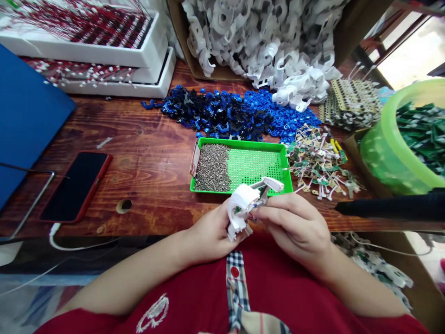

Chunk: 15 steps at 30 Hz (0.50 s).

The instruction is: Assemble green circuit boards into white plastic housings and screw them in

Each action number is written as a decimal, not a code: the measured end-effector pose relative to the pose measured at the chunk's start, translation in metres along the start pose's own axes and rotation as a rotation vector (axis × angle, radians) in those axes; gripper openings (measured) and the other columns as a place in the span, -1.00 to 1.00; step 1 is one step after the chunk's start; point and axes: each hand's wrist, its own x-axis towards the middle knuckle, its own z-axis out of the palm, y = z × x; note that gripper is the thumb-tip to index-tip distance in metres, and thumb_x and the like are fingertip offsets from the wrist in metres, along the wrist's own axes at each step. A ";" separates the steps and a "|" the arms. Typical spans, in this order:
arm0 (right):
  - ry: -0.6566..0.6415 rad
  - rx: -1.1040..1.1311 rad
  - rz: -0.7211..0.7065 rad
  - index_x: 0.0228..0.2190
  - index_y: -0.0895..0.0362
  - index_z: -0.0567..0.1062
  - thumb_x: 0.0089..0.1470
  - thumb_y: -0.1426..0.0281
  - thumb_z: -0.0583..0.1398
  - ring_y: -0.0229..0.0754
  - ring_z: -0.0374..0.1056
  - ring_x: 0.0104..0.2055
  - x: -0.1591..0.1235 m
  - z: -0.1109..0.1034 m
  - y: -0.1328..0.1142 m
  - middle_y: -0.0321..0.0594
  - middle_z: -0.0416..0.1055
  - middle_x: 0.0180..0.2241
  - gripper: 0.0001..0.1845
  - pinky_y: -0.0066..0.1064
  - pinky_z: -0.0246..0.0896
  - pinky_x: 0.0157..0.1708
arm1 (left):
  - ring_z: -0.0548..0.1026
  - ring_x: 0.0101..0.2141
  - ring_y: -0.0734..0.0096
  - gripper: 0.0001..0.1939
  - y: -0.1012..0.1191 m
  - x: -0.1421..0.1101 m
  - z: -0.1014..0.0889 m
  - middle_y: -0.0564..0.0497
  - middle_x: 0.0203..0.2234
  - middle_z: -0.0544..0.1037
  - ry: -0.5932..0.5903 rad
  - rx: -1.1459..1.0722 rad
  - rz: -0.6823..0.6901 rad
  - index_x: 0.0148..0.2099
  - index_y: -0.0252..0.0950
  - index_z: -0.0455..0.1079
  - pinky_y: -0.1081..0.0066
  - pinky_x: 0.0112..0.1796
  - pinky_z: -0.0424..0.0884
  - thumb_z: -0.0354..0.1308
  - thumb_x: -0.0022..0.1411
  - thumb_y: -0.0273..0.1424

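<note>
Wood of the tabletop point(149, 134) shows between the red-cased phone point(76, 185) and the green tray point(257, 160), and its front edge runs by the hands, where the left hand point(208, 232) grips a white housing point(245, 199) just at the tray's near rim. The right hand point(299, 227) has its fingertips at the housing's open side, though what they pinch is too small to tell. Blue and black parts point(222, 111) crowd behind the tray, wired boards point(318, 162) and a green tub point(385, 134) bound the right, and a black rod point(392, 207) juts in near that hand.
</note>
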 end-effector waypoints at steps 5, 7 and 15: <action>-0.026 -0.006 0.026 -0.28 0.18 0.48 0.03 0.60 0.13 -0.33 0.37 -0.28 0.007 -0.002 -0.005 -0.20 0.44 -0.32 -0.79 -0.51 0.34 -0.29 | 0.47 -0.27 0.24 -0.80 -0.001 -0.003 -0.001 -0.05 -0.37 0.50 -0.002 0.057 -0.029 -0.16 -0.29 0.29 0.28 -0.18 0.41 0.07 0.11 -0.49; -0.025 0.027 0.047 -0.29 0.18 0.48 0.03 0.59 0.13 -0.34 0.38 -0.30 0.009 -0.002 -0.004 -0.21 0.44 -0.34 -0.81 -0.52 0.34 -0.29 | 0.47 -0.29 0.25 -0.76 0.000 -0.003 -0.001 -0.07 -0.35 0.50 0.008 0.062 -0.030 -0.13 -0.30 0.27 0.27 -0.19 0.41 0.07 0.10 -0.48; 0.130 0.367 0.361 -0.26 0.09 0.42 -0.01 0.55 0.18 -0.34 0.32 -0.29 -0.007 0.000 0.005 -0.26 0.35 -0.34 -0.77 -0.52 0.31 -0.28 | 0.44 -0.11 0.18 -0.64 0.004 0.003 0.002 -0.16 -0.10 0.47 0.076 0.004 -0.071 0.01 -0.32 0.24 0.20 -0.02 0.33 0.08 0.13 -0.47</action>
